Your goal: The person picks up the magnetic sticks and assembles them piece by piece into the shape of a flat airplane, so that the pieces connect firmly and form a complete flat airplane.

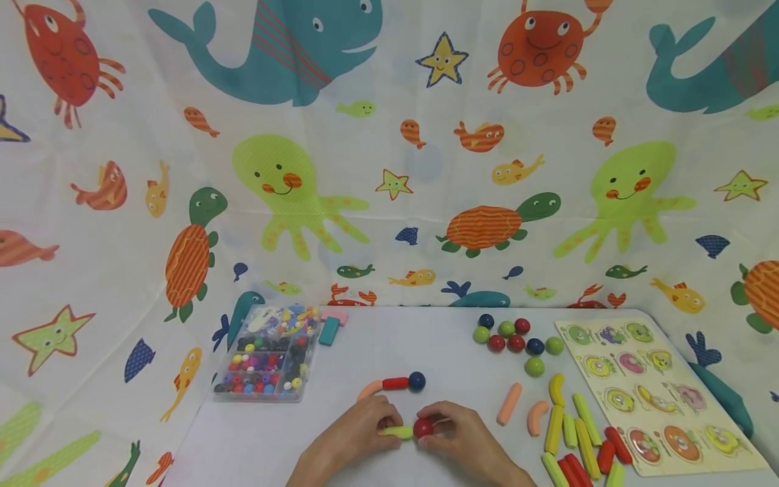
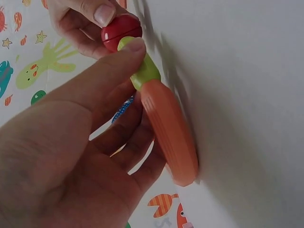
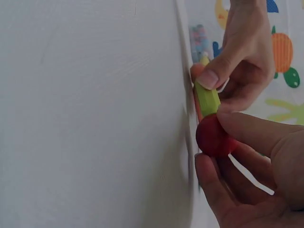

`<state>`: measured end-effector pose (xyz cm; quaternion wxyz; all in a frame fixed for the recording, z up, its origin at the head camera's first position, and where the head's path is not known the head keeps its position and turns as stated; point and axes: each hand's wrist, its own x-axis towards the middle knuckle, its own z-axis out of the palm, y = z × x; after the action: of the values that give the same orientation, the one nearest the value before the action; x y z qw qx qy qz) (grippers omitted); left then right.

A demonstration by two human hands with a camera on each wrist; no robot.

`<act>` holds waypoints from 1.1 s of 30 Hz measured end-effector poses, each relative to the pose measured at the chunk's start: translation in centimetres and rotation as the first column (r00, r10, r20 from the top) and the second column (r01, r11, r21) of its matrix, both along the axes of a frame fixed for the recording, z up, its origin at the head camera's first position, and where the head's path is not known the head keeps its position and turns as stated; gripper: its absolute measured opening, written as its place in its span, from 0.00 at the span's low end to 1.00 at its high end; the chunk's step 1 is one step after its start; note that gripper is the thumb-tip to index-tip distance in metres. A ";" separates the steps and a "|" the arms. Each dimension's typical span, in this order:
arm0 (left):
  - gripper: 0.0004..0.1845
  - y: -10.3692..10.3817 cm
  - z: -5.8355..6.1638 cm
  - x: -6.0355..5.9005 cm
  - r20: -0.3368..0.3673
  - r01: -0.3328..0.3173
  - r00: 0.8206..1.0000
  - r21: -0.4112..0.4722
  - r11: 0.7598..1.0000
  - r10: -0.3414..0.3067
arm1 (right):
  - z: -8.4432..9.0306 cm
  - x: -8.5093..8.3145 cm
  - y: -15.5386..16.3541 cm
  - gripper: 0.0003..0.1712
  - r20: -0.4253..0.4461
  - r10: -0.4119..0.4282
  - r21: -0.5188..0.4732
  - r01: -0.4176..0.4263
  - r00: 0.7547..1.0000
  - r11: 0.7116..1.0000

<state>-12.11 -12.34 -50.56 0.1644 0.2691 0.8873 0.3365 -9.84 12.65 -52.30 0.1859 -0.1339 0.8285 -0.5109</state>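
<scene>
I pinch the green stick [image 1: 398, 431] in my left hand [image 1: 359, 429] and the red ball [image 1: 422, 427] in my right hand [image 1: 465, 436]. They are low over the table [image 1: 389, 345], right in front of me, and the tip of the stick touches the ball. I think I hold them this way so they stay in one line. Behind the stick, an orange piece [image 2: 168, 130] is in line too, under my left palm. I can't tell if it is stuck on.

Just past my hands lies a row: a bent orange piece [image 1: 369, 389], a red stick [image 1: 395, 383] and a blue ball [image 1: 416, 381]. Maybe it's close so I can look at it. Loose balls [image 1: 506, 329] and loose sticks [image 1: 554, 429] lie on my right side, I guess so they're easy to grab.

My left thumb presses on the stick, with fingers on its other side, so that gap is small. My right thumb and fingers go round the ball, only as far apart as the ball is fat.
</scene>
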 end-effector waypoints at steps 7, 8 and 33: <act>0.09 0.1 -0.2 -0.1 -0.028 0.022 0.999 0.004 1.000 -0.022 | 0.0 0.1 -0.2 0.26 -0.013 0.001 0.030 0.000 1.000 1.000; 0.09 0.1 -0.2 -0.1 -0.026 0.022 0.999 0.002 1.000 -0.022 | 0.0 0.1 -0.2 0.26 -0.014 0.001 0.034 -0.001 1.000 0.999; 0.09 -0.4 -0.1 0.0 0.078 -0.022 0.997 0.005 1.000 0.022 | 0.5 0.2 1.4 0.23 -0.046 -0.025 0.111 0.030 0.999 0.993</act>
<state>-12.07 -12.69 -50.67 0.1941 0.2465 0.8821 0.3513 -9.68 14.07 -51.83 0.1676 -0.1232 0.8614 -0.4634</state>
